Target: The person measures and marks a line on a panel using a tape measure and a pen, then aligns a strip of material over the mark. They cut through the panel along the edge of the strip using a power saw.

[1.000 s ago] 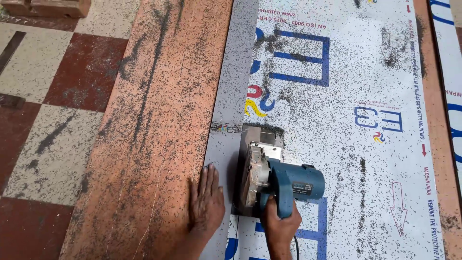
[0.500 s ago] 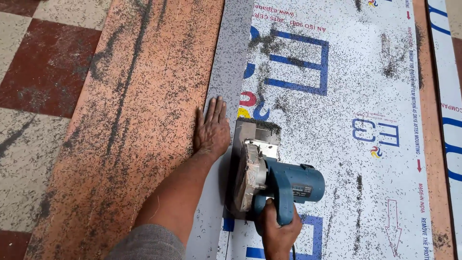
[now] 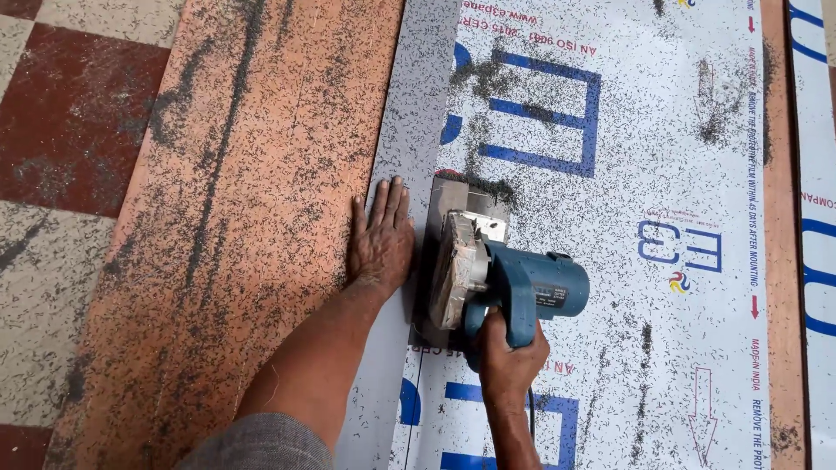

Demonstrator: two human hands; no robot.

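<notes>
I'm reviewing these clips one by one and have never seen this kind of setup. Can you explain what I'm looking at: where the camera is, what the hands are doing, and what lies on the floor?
The picture comes from a camera worn on the person's head, looking down at their own two bare hands. There is no robot.

The right hand grips the handle of a blue handheld circular saw, which rests on a large white sheet with blue printing on its protective film. The left hand lies flat, fingers spread, on a narrow grey strip along the sheet's left edge, right beside the saw.

Dark specks of cutting dust cover the sheet. Left of the strip lies a reddish-brown board, also dusty. Beyond it you see a floor of red and pale tiles. Another white sheet shows at the right edge.
</notes>
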